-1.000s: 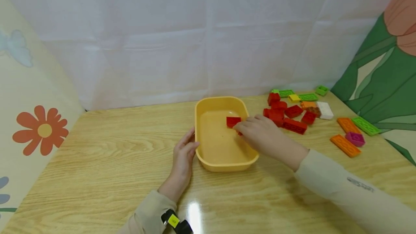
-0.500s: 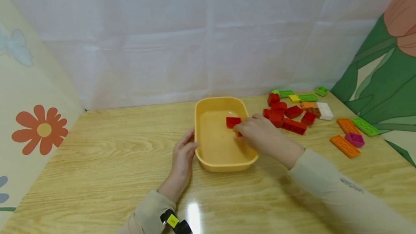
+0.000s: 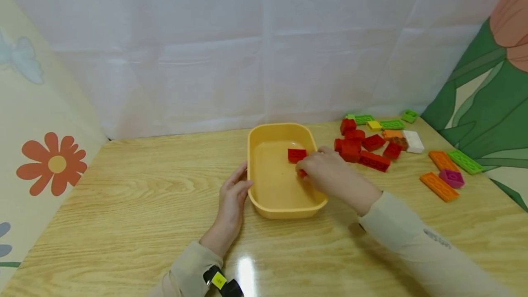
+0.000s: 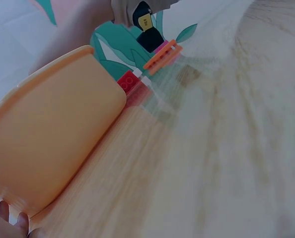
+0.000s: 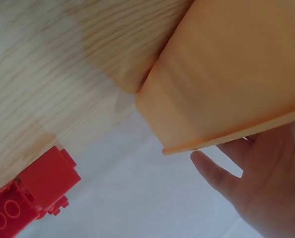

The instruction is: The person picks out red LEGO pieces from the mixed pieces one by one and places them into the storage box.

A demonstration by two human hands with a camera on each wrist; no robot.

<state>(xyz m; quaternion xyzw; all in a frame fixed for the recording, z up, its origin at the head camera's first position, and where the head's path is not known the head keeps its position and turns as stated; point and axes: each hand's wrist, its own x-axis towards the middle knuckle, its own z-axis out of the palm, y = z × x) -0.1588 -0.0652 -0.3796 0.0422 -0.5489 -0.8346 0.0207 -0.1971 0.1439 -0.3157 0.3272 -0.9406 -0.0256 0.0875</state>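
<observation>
A yellow plastic tub (image 3: 284,213) stands on the wooden table. My left hand (image 3: 231,198) holds its left side, fingers along the outer wall and thumb at the rim; in the left wrist view fingertips (image 4: 21,221) show against the wall. My right hand (image 3: 327,171) reaches over the right rim and pinches a red toy brick (image 3: 302,174) low inside the tub, mostly hidden under the fingers. Another red brick (image 3: 296,155) lies on the tub floor just beyond the fingertips. In the right wrist view the right thumb (image 5: 214,173) is beside the tub's rim.
Right of the tub lies a pile of red bricks (image 3: 350,150). Behind and beside it are green plates (image 3: 392,124), a yellow brick (image 3: 374,125) and a white brick (image 3: 413,141). Orange plates (image 3: 439,186) and a magenta brick (image 3: 451,178) lie farther right. A white cloth (image 3: 185,81) hangs behind.
My right hand has shifted slightly, its wrist and forearm swinging a little left and toward me; the pinched brick has turned a little. My left hand and the tub have stayed put.
</observation>
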